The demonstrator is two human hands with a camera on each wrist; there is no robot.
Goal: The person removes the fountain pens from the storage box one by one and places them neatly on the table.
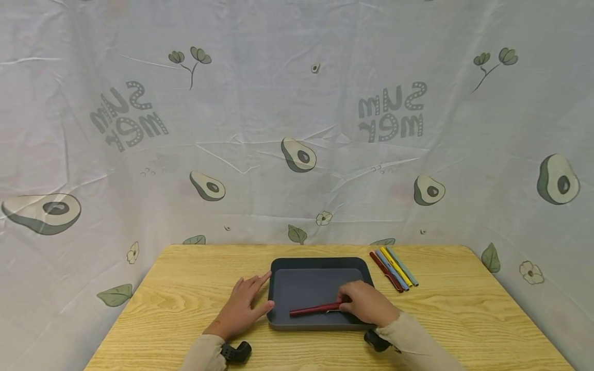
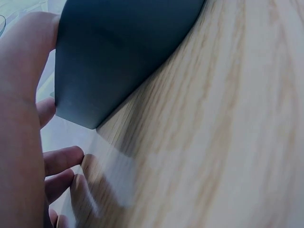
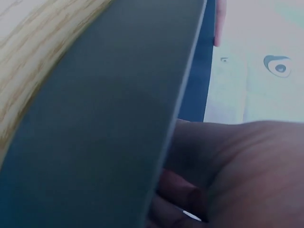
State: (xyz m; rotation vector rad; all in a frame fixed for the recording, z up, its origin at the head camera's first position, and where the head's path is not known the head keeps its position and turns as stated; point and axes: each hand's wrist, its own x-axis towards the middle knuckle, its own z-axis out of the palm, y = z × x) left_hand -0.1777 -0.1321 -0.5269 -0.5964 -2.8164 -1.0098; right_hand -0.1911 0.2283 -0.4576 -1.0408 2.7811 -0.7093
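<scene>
A dark grey rectangular tray (image 1: 301, 286) lies on the wooden table. Inside it, along the near side, is a red pen (image 1: 307, 310) with a metal clip. My right hand (image 1: 366, 302) reaches over the tray's right side and pinches the pen's right end between thumb and fingers; the tray wall (image 3: 104, 109) hides much of the grip in the right wrist view. At the tray's left side, my left hand (image 1: 241, 306) spreads its fingers, with thumb and index finger touching the rim. Its other fingers (image 2: 64, 160) extend past the tray's corner in the left wrist view.
Right of the tray, several pens lie side by side on the table (image 1: 464, 309): a dark red pen (image 1: 386, 271), a blue one (image 1: 392, 269), a yellow one (image 1: 396, 266) and a green one (image 1: 402, 266). A printed curtain (image 1: 260, 103) hangs behind the table.
</scene>
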